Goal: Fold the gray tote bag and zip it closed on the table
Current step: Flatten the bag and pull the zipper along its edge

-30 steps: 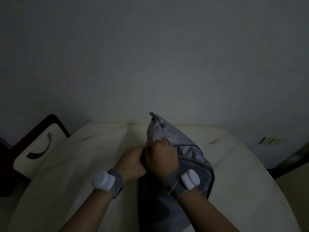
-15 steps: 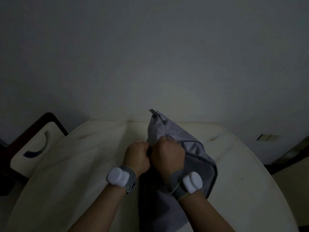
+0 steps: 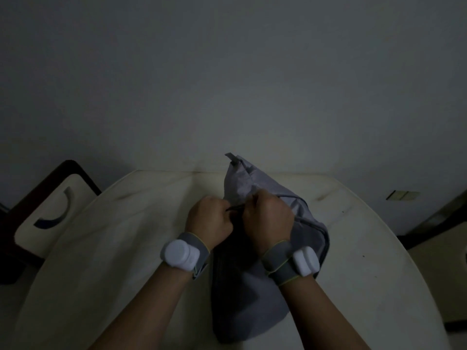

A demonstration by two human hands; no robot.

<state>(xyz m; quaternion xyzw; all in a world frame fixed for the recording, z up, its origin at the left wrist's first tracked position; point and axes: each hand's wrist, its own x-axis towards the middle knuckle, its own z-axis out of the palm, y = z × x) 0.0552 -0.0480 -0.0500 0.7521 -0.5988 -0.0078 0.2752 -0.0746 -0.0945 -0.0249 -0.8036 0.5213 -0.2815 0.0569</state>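
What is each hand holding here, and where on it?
Both hold the gray tote bag: right hand grips fabric by the upper opening; left hand pinches a thin dark piece there, possibly the zipper pull.

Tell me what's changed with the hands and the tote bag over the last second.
The left hand and right hand have drawn slightly apart, baring a thin dark strip between them, probably the zipper pull. Both remain closed at the gray tote bag's near edge. The bag stays bunched on the table, tip up.
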